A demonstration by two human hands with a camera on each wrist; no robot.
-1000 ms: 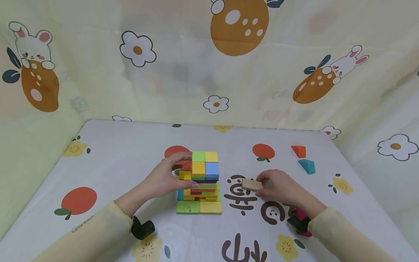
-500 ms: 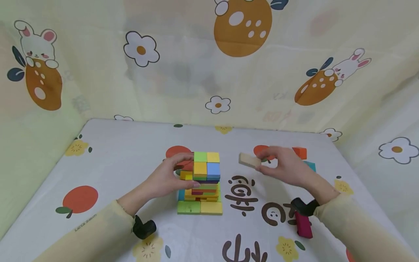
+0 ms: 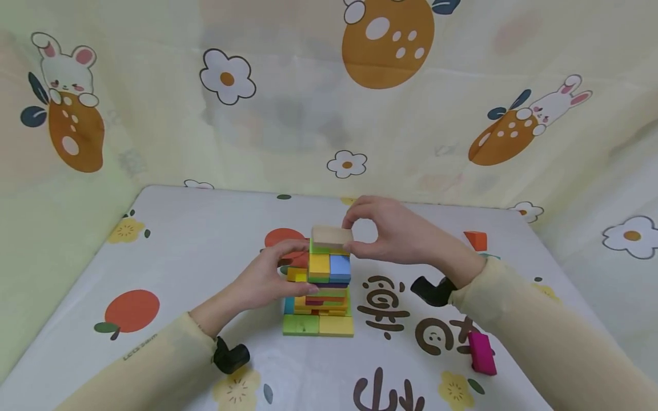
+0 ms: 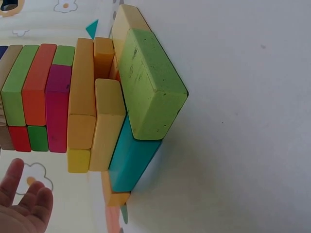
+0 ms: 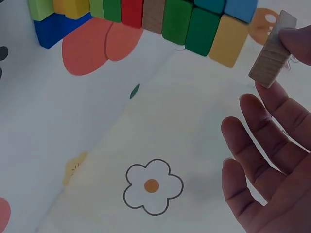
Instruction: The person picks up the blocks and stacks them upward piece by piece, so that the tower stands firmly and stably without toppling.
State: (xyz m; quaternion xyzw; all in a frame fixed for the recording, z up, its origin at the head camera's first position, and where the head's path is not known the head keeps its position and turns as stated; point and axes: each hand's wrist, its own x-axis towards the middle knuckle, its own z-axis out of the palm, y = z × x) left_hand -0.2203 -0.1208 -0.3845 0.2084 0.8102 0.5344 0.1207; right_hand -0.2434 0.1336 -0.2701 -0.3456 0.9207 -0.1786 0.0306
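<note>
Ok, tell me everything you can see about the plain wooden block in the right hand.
The plain wooden block is a small flat rectangular piece of pale, unpainted wood with visible grain. The right hand pinches one end between thumb and fingertips, holding it roughly level at the top of the colourful block tower, over its green top block. Whether it already rests on the tower cannot be told.
</note>
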